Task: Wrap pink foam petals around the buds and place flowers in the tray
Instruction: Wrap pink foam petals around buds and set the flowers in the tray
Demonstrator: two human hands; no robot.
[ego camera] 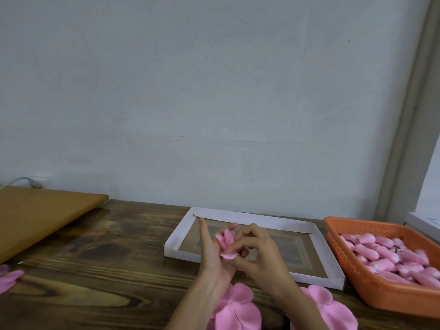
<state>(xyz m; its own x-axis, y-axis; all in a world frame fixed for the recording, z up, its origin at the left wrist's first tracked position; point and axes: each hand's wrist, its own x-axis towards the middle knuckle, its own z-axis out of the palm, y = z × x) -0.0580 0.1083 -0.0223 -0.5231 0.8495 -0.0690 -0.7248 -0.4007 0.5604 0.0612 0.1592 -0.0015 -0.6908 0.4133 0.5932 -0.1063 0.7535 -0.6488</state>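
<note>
On the wood table [95, 258], above the 9 o'clock end of the tray [177, 234], left hand [210, 252] and right hand [259, 253] pinch the flower [226, 240]: light, soft foam, easily creased, so I'd hold its base.

Flower [226, 241] half hidden by hands [259, 254], orange basket [357, 282] cropped right, loose petals [238, 310] cut off below.

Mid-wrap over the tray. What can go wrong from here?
1. The flower is pinched only by fingers of the left hand and right hand; a loosened pinch could let its foam spring open.
2. The loose petals lie on the table just nearer than the hands; an arm pulled back might sweep them off.
3. The tray looks like thin card; a bump may shift it.
</note>
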